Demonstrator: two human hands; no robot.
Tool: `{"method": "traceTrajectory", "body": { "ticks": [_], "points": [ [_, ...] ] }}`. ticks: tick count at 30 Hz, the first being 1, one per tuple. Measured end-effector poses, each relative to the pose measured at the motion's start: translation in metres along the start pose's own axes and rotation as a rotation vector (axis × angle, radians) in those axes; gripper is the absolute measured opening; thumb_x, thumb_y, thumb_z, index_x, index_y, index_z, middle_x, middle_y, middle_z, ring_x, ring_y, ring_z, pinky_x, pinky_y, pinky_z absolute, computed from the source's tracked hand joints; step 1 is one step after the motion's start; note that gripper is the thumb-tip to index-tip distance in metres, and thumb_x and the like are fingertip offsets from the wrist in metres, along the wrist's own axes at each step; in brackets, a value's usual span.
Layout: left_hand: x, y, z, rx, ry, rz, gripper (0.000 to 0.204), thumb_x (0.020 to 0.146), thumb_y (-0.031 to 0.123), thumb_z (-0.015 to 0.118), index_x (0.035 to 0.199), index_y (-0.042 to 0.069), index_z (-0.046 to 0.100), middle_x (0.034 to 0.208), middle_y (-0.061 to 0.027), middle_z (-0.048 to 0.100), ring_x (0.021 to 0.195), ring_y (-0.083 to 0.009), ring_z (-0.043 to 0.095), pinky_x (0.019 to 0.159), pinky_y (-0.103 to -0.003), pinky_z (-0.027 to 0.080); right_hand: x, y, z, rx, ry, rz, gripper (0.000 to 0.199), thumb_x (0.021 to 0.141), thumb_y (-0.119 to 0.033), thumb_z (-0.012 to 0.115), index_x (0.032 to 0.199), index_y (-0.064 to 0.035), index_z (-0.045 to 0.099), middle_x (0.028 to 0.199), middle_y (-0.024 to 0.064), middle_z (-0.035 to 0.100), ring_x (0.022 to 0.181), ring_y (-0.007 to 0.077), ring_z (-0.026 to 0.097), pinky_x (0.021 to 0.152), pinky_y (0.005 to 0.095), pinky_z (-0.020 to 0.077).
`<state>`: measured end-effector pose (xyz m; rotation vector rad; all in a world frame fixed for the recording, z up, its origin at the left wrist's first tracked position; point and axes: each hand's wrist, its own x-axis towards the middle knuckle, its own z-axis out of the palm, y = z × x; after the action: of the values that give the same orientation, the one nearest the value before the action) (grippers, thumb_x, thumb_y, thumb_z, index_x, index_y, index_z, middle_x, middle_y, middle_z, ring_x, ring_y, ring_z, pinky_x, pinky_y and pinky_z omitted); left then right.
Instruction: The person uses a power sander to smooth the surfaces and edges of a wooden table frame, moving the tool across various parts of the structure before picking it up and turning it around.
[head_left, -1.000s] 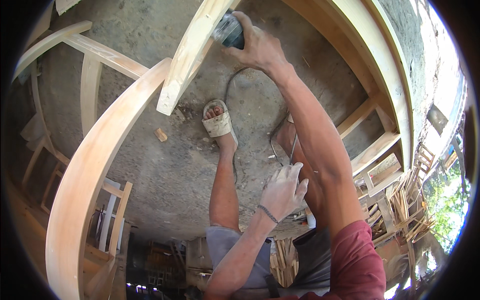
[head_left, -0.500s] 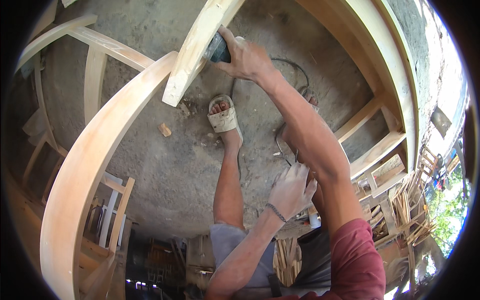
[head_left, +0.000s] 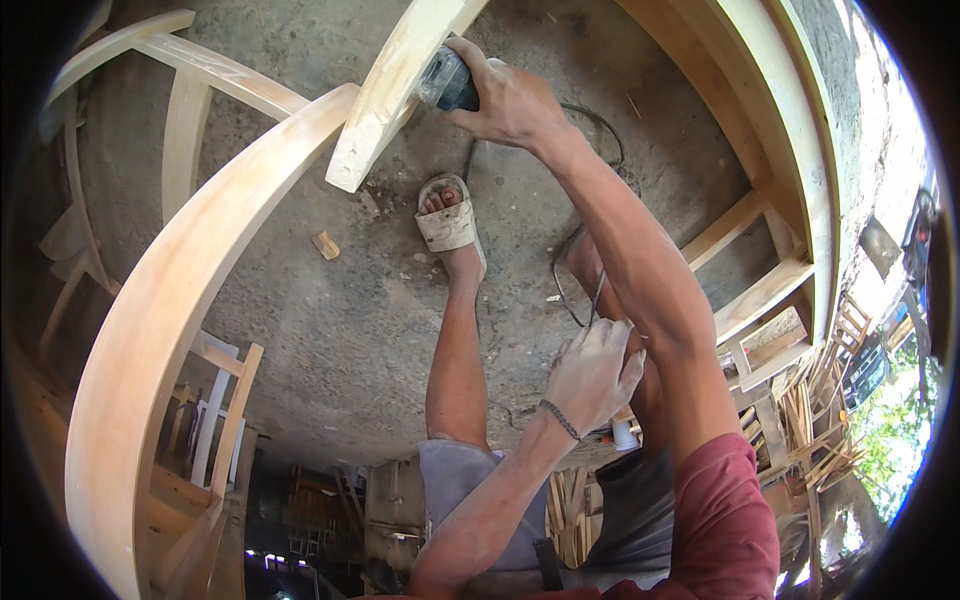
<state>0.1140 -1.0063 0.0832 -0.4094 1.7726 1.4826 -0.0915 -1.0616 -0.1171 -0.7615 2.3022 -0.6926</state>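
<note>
In my right hand [head_left: 515, 105] is a dark corded power sander [head_left: 450, 82], its face against the inner side of a pale curved wooden beam [head_left: 392, 90]. Fingers and thumb wrap round the tool's body; its working face is hidden. Dusty and wearing a dark bracelet, my left hand [head_left: 592, 378] is low by my right knee, just under my right forearm. Its fingers are bent loosely with the thumb apart, and I see nothing held in it. The black cord [head_left: 617, 150] loops over the floor, passing close to the left fingertips.
A long curved wooden piece [head_left: 170, 300] arcs along the left, its upper end beside the beam. Another curved frame [head_left: 800, 130] with crosspieces stands at right. My sandaled foot [head_left: 446, 215] and a wood scrap [head_left: 325, 245] are on the concrete floor. Scrap strips [head_left: 800, 420] are piled lower right.
My right hand and the sander have shifted slightly right along with the view. The left hand has moved a little up and right, its fingers more bent.
</note>
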Motion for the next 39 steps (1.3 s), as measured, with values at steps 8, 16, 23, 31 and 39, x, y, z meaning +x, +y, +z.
{"method": "traceTrajectory", "body": {
  "ticks": [8,16,23,31,39],
  "points": [
    [0.0,0.004,-0.004,-0.006,-0.034,-0.014,0.041,0.095,0.023,0.062,0.126,-0.004,0.056,0.114,-0.0234,0.063,0.109,-0.0426,0.06,0.096,-0.052,0.048,-0.007,0.004,0.009,-0.006,0.061,0.04,0.08,0.08,-0.047,0.075,0.148,-0.0197,0.042,0.097,0.02,0.072,0.087,0.0416,0.072,0.074,0.0512,0.0575],
    [0.001,0.002,0.001,0.045,-0.048,-0.023,0.039,0.095,0.022,0.062,0.123,-0.004,0.058,0.115,-0.0224,0.063,0.11,-0.0411,0.061,0.098,-0.052,0.048,-0.024,0.015,0.009,0.001,0.079,0.049,0.085,0.079,-0.046,0.076,0.152,-0.022,0.039,0.102,0.0195,0.072,0.09,0.0409,0.072,0.076,0.0506,0.0583],
    [0.001,0.003,0.001,0.065,-0.044,-0.024,0.039,0.094,0.021,0.063,0.123,-0.003,0.058,0.114,-0.0219,0.064,0.111,-0.0416,0.061,0.098,-0.051,0.048,-0.024,0.013,0.006,-0.028,0.022,0.076,0.087,0.079,-0.043,0.077,0.154,-0.0201,0.038,0.104,0.0194,0.073,0.094,0.0405,0.072,0.079,0.048,0.0592],
    [0.006,0.003,-0.001,0.037,0.016,-0.011,0.041,0.096,0.025,0.061,0.127,-0.002,0.059,0.112,-0.0227,0.064,0.105,-0.0422,0.063,0.094,-0.052,0.05,-0.009,0.025,-0.016,0.024,0.071,0.174,0.089,0.079,-0.047,0.077,0.153,-0.017,0.037,0.106,0.0212,0.073,0.098,0.0423,0.072,0.083,0.0508,0.0575],
    [0.012,0.005,-0.01,0.038,0.073,0.015,0.045,0.1,0.03,0.059,0.133,-0.001,0.058,0.113,-0.0237,0.066,0.107,-0.0422,0.064,0.094,-0.051,0.051,0.04,0.061,-0.088,0.002,0.219,0.26,0.094,0.081,-0.055,0.074,0.153,-0.0085,0.034,0.116,0.0248,0.071,0.109,0.045,0.069,0.096,0.0514,0.0543]
  ]
}}
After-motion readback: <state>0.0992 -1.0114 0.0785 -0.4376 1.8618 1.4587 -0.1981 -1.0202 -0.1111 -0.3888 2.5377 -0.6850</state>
